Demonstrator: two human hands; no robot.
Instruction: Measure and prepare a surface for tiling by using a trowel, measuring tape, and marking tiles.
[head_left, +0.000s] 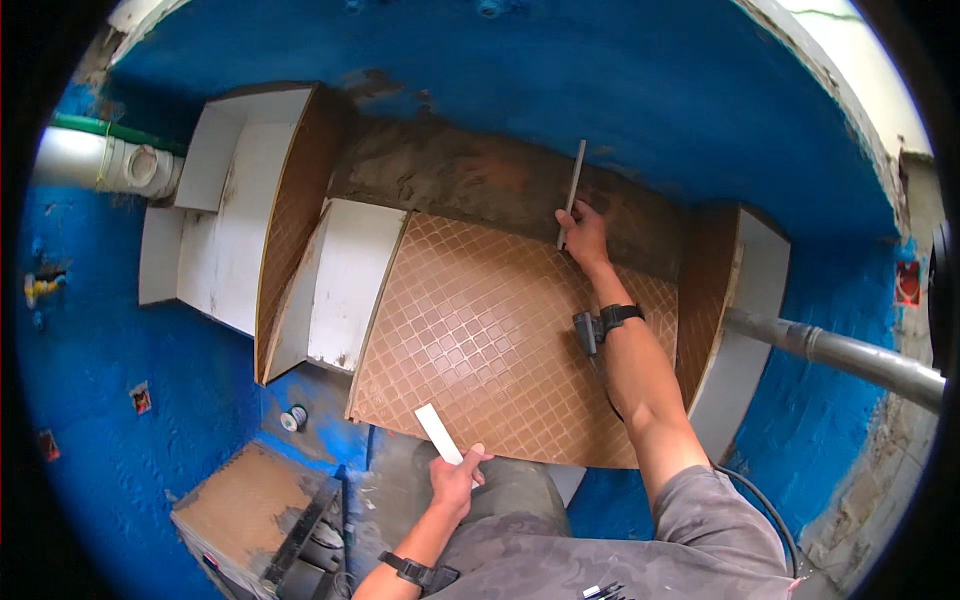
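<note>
My left hand (457, 482) is closed around the lower end of a flat white strip (437, 430), whose upper end lies over the near edge of a brown panel (500, 330). That panel has a raised diamond grid and spans the space in front of me. At its far edge my right hand (584, 232) grips a thin grey strip (575, 175), which points away toward the blue wall. Bare cement (450, 165) shows behind the panel. Small dark devices (597, 326) are strapped to both my wrists.
White-lined boxes with brown outer faces (295, 170) flank the panel on both sides. A grey pipe (840, 352) juts in from the right, a white pipe (100, 160) from the left. A small spool (293, 418) and a tile-topped block (245, 500) are at lower left.
</note>
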